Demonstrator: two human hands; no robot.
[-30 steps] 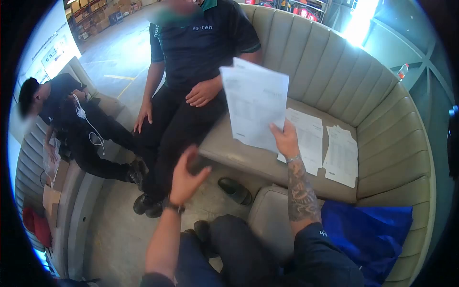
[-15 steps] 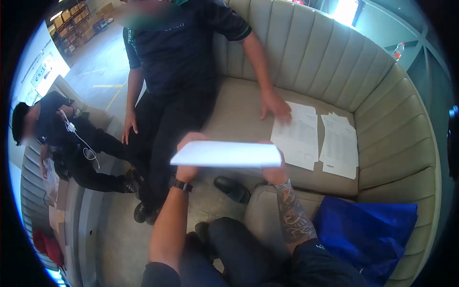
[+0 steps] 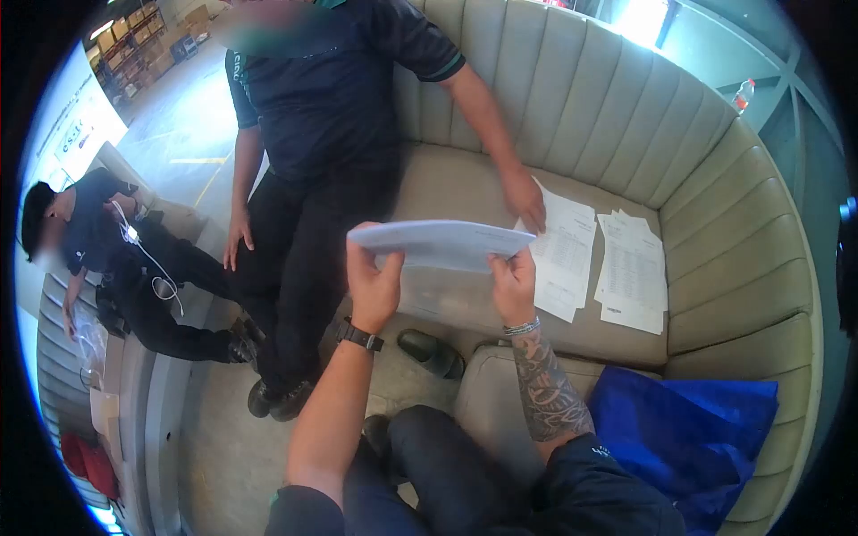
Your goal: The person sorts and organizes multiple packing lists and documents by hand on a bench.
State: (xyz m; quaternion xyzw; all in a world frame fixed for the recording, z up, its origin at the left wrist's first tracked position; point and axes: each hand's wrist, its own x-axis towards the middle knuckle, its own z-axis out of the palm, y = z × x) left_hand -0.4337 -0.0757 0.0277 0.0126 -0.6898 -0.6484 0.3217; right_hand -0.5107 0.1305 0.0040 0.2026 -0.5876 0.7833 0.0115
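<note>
At the far left a seated person has a white cable hanging from one hand, and a red item lies lower down at that edge. Next, a second person in a dark shirt sits on the padded couch. In front of that person, the wearer's left hand is clamped on the left end of the held papers, thumb on the near side. The sheets are raised above the floor and couch edge, tilted so they show nearly edge-on. A dark shoe is on the floor below. At the other end, the wearer's right hand pinches the sheets too, so each grip is closed on paper. The step in hand looks like steadying the sheets between both hands; the next move would call for an even hold at both ends and clearance from the co-worker's hand, which reaches down to the nearer spread of papers on the couch. Just right of it lies another spread, with a blue bag below and a bottle above.
</note>
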